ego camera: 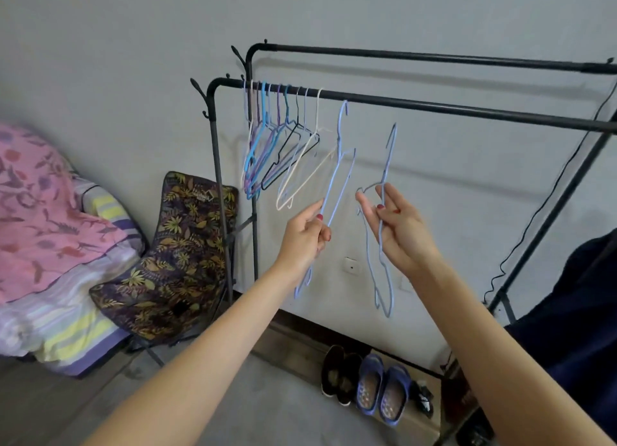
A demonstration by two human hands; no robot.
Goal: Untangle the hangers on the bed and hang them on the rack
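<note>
Left hand (309, 233) pinches 1 blue hanger (337, 178); right hand (397, 228) holds another (384, 245). Near the rail (434, 106), hooks could snag each other.

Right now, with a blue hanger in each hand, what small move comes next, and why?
Probably lift the left hand so its hanger hooks over the front rail: the hook sits just below the rail, beside the hung hangers.
</note>
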